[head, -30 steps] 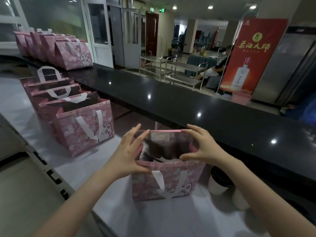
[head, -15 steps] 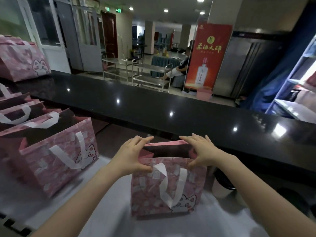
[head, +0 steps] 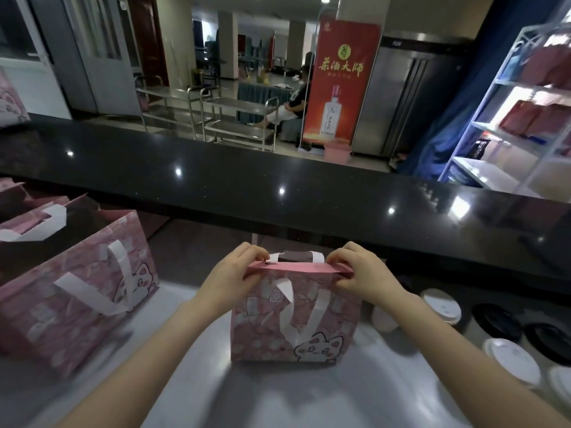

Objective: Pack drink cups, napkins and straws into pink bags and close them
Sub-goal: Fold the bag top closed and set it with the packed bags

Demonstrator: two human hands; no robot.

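Note:
A pink bag [head: 272,335] with a cat print and white ribbon handles stands on the white counter in front of me. Its top edges are pressed together into a flat pink strip. My left hand [head: 231,273] pinches the left end of that strip. My right hand [head: 361,273] pinches the right end. The bag's contents are hidden. Several lidded drink cups [head: 441,307], white and black, stand to the right of the bag.
Open pink bags [head: 80,282] stand in a row at the left. A raised black counter ledge [head: 278,183] runs across behind the bag. A white shelf rack [head: 525,118] with pink packages is at the far right.
The bag's mouth was open a second ago; both hands have pressed its top edges together. The view has swung to the right, showing the cups and shelf.

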